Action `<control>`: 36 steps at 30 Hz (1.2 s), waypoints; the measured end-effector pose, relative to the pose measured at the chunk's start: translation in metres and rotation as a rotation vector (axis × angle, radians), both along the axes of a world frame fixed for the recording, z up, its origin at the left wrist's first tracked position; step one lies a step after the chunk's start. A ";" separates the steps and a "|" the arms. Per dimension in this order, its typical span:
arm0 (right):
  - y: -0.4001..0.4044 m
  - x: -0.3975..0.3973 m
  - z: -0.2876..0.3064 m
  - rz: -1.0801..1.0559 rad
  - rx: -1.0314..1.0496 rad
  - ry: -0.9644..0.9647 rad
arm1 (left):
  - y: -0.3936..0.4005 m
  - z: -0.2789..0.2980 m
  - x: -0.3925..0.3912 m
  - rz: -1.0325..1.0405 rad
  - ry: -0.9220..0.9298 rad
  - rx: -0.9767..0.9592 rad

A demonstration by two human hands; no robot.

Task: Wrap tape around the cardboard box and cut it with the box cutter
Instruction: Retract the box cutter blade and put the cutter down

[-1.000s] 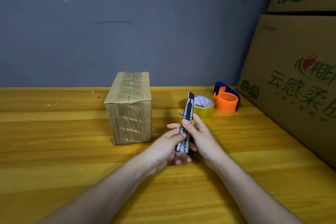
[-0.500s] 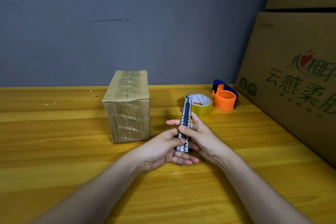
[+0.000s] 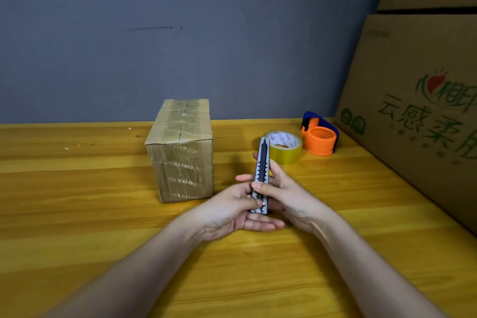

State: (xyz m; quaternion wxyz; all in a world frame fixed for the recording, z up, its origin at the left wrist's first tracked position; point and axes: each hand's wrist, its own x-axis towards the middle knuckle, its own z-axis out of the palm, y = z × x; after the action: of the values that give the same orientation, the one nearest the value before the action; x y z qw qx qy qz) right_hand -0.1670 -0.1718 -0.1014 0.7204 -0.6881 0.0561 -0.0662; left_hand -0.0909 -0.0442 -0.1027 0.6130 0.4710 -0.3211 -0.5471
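A small cardboard box (image 3: 182, 155), wrapped in clear printed tape, stands upright on the wooden table (image 3: 77, 214). To its right both hands hold a grey and black box cutter (image 3: 262, 170) upright, tip pointing away. My left hand (image 3: 232, 212) grips its lower end, thumb on the body. My right hand (image 3: 286, 193) wraps the handle from the right, thumb on the slider. No blade shows at the tip. A roll of yellowish clear tape (image 3: 285, 147) lies flat just behind the cutter.
An orange and blue tape dispenser (image 3: 320, 134) sits behind the roll. Large printed cardboard cartons (image 3: 418, 100) are stacked along the table's right side. A grey wall (image 3: 180, 33) closes the back.
The blade that stuck out of the cutter's tip a second ago has slid back in. Both hands have kept their hold in nearly the same place.
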 end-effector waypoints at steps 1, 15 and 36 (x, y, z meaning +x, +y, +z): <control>0.000 0.000 0.000 0.005 -0.003 -0.001 | 0.000 0.000 0.000 -0.003 -0.001 -0.002; 0.000 -0.001 -0.003 0.018 0.035 -0.031 | 0.000 -0.001 0.002 -0.029 -0.010 -0.028; 0.007 0.012 -0.017 -0.488 -0.416 -0.174 | -0.005 -0.010 0.004 0.477 -1.123 0.171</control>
State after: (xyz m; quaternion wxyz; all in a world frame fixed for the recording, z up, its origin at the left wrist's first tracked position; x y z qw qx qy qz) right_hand -0.1546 -0.1645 -0.1189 0.5294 -0.7785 0.1431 -0.3053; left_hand -0.0872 -0.0493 -0.1126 0.4160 0.7934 -0.4358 -0.0872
